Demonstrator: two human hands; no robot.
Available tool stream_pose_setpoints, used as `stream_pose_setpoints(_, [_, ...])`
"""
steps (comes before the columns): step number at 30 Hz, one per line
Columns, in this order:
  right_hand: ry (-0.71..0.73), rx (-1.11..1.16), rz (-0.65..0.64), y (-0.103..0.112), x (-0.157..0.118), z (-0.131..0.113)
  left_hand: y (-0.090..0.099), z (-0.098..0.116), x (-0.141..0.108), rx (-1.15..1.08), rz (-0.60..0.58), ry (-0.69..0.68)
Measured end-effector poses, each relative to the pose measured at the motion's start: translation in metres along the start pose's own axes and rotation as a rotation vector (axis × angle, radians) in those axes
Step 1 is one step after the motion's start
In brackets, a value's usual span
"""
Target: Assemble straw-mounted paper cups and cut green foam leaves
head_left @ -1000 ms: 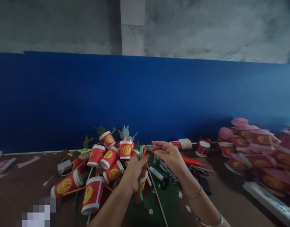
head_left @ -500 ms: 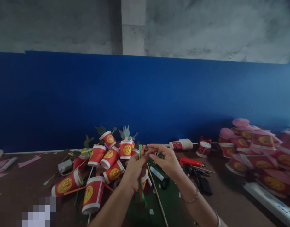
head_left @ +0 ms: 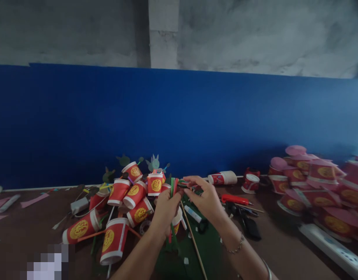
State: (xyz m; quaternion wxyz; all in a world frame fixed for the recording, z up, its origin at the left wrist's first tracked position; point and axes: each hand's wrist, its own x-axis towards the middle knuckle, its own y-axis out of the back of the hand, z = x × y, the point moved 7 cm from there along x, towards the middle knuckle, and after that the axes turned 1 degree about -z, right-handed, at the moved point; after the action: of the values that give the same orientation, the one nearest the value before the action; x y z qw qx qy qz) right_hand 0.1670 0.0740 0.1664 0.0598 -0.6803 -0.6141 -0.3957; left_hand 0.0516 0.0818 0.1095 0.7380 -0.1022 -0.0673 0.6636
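Strips [head_left: 173,185] of green and red stand bunched in the person's left hand [head_left: 167,210], at the middle of the clock as I read it, with twelve at the blue panel [head_left: 179,124]. That hand is closed around them; their upper ends poke out above the thumb and the lower ends hang below the fist. The right hand [head_left: 205,198] sits just beside, at three, its fingers curled to a narrow gap near the upper ends; whether it pinches one I can't tell. A bracelet [head_left: 236,248] circles that wrist.

Red cups [head_left: 114,241] lie heaped on the brown desk [head_left: 278,252] from eight round to eleven, some tilted, some on their sides. A thin stick [head_left: 195,241] runs from the hands toward half past five over a dark green sheet [head_left: 206,260], with a white tube [head_left: 193,214] near it at five. At three lies a red tool [head_left: 236,199]; at two, some nested cups [head_left: 222,178] on their side. Well apart at three, pink-topped cups [head_left: 297,173] are piled up, and a white power bar [head_left: 333,249] rests at four.
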Motion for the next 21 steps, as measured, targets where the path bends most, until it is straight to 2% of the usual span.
stream_pose_setpoints(5, [0.224,-0.205,-0.017,0.003,-0.001,-0.019,0.004,-0.001,0.000,-0.030,0.026,0.024])
stream_pose_setpoints(9, [0.339,-0.349,-0.113,-0.002,-0.004,-0.025,0.001,-0.004,-0.001,-0.162,-0.021,0.076])
stream_pose_setpoints(12, [0.344,-0.373,-0.156,-0.001,-0.003,-0.023,-0.001,-0.004,-0.001,-0.192,-0.047,0.097])
stream_pose_setpoints(18, [0.334,-0.236,-0.136,0.005,-0.001,-0.023,-0.002,-0.004,0.000,-0.017,-0.044,0.042])
stream_pose_setpoints(21, [0.240,-0.166,-0.114,0.006,0.001,-0.014,-0.002,-0.005,0.000,0.036,-0.055,0.025])
